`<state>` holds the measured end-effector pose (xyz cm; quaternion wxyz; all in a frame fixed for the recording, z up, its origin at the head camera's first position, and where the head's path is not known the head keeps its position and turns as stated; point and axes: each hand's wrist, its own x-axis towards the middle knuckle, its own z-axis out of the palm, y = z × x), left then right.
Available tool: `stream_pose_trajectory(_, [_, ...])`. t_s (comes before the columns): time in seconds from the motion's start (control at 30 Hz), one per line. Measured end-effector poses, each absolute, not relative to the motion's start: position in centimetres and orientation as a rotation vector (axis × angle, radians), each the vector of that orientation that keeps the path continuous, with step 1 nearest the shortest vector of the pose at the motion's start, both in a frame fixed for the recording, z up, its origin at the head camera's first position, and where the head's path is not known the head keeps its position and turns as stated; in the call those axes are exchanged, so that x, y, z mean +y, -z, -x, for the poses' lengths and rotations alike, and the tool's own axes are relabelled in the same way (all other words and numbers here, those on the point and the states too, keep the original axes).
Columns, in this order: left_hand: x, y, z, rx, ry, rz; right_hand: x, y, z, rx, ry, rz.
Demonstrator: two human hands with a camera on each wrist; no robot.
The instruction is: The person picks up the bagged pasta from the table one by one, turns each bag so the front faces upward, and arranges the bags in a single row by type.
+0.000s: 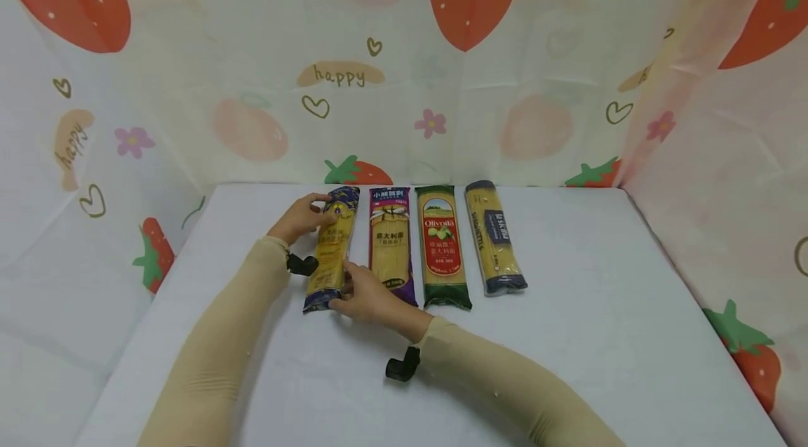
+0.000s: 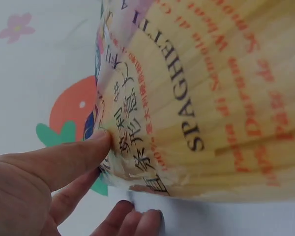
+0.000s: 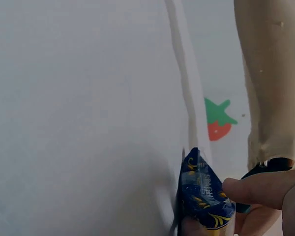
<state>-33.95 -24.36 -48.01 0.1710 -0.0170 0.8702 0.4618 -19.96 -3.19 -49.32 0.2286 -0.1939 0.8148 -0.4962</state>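
A yellow spaghetti pack with dark blue ends (image 1: 332,243) lies slightly slanted at the left of a row of pasta packs. My left hand (image 1: 301,217) grips its upper left edge. In the left wrist view, the thumb (image 2: 96,147) presses on the printed front while other fingers lie below the edge. Lower down, my right hand (image 1: 372,298) holds the pack near its bottom end. The right wrist view shows that blue end (image 3: 201,191) between the thumb and a finger. Close beside my right hand is a purple-edged pasta pack (image 1: 390,236), its lower part partly covered.
Farther right lie a green pasta pack with a red label (image 1: 443,250) and a yellow spaghetti pack with a navy label (image 1: 495,240), tilted slightly. All rest on a white table (image 1: 600,335). Strawberry-printed cloth (image 1: 404,131) encloses the back and sides.
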Motion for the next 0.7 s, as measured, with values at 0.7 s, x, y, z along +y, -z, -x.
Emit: stream_pose_trajectory(0.7, [-24.5,48.5,31.5,2.65,-1.103,-0.008,-0.6,47.4,17.8,2.53,1.149,0.713])
